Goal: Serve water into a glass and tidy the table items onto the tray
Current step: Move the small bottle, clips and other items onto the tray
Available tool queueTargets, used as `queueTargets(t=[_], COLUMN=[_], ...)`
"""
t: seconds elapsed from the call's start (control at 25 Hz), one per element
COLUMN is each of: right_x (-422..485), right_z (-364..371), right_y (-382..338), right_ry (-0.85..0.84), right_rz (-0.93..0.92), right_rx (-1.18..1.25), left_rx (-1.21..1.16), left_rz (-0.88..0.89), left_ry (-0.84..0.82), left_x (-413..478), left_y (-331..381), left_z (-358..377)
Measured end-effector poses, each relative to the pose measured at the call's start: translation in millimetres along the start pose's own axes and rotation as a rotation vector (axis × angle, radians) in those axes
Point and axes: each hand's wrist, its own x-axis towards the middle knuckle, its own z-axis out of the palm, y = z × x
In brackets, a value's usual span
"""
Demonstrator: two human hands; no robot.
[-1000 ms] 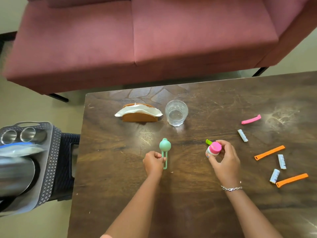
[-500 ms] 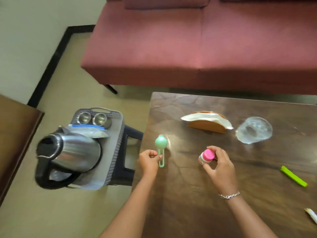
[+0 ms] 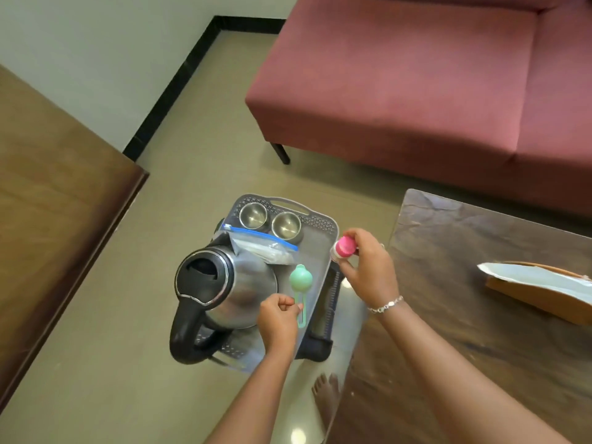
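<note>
A grey plastic tray [image 3: 323, 224] rests on a dark stool left of the wooden table [image 3: 480, 315]. On the tray stand a steel kettle [image 3: 224, 286], two steel cups [image 3: 269, 219] and a zip bag [image 3: 262, 248]. My left hand [image 3: 277, 318] grips the handle of a mint-green ball-headed tool [image 3: 300, 280] and holds it over the tray, right of the kettle. My right hand [image 3: 368, 267] pinches a small pink-capped bottle [image 3: 344, 246] just above the tray's right rim. The glass is out of view.
A wooden napkin holder [image 3: 541, 290] with white napkins sits on the table at the right. A red sofa [image 3: 432, 84] stands behind. Another wooden table [image 3: 48, 187] fills the left side. My bare foot [image 3: 326, 395] is on the floor below the tray.
Both hands have carried the green tool and the pink-capped bottle leftward off the table to above the tray. The view has swung left, so the glass and clips have left the frame.
</note>
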Motion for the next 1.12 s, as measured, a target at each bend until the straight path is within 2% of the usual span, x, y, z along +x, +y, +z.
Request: queueTargets(t=[0.32, 0.72, 0.84, 1.0, 1.12], right_x=[69, 78, 74, 22, -30], right_z=[82, 106, 100, 57, 48], right_y=[-7, -1, 0, -13, -17], right_ry=[-0.267, -0.325, -0.249, 0.214, 0.23], right_rz=[0.003, 0.098, 0.15, 0.385, 0.611], right_rx=[-0.292, -0.441, -0.317, 0.128, 0.414], left_rx=[0.009, 0.041, 0.043, 0.007, -0.03], left_rz=[-0.003, 0.027, 0.01, -0.012, -0.006], left_ry=[-0.047, -0.068, -0.074, -0.099, -0.155], left_x=[31, 28, 23, 22, 25], left_y=[-9, -16, -8, 11, 23], left_z=[2, 2, 3, 8, 9])
